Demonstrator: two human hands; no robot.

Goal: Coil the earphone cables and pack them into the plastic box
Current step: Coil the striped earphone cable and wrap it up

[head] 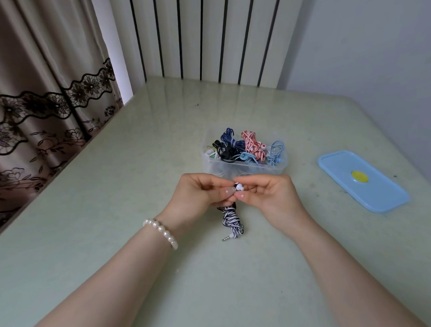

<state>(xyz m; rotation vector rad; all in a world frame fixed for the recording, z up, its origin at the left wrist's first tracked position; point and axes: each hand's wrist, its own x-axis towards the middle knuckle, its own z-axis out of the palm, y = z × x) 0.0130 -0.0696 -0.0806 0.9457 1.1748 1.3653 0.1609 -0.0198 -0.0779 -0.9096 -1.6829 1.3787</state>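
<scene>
1. Holding a black-and-white striped earphone cable (232, 220) just above the bench (136, 166), both hands meet in front of the plastic box (244, 168).
2. Left hand (198, 195) grips the top of the coiled bundle; right hand (267, 195) pinches the earbud end (238, 186) between thumb and fingers.
3. Hanging below the hands, the coil ends in a plug (226, 238) that rests on or just over the bench.
4. Risk, as I judge it: the loose end is not yet tucked, so releasing the pinch could let the wraps spring open.
5. Already heaped with coiled cables (248, 147), the box may shed this one over its rim.
6. Well apart to the right lies the blue lid (361, 180); an overfilled box may keep it from seating.
</scene>
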